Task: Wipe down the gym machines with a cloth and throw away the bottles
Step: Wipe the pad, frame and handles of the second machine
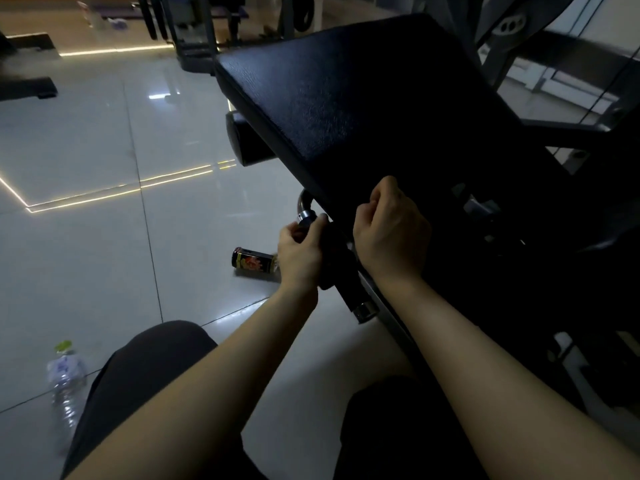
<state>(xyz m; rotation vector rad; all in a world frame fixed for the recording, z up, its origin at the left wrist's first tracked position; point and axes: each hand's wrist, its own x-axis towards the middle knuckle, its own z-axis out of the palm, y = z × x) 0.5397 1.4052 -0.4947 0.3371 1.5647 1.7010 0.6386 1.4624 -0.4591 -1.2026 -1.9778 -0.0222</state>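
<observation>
Dim gym, glossy tiled floor (86, 140)

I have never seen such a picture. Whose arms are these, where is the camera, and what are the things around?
The camera sits on a person's head and looks down, so both arms are that person's own. The left hand grips the handle of a gym machine, through what looks like a dark cloth. The right hand is curled at the edge of the black pad; whether it holds anything is unclear. On the tiled floor lie a clear plastic bottle and a dark container.
</observation>
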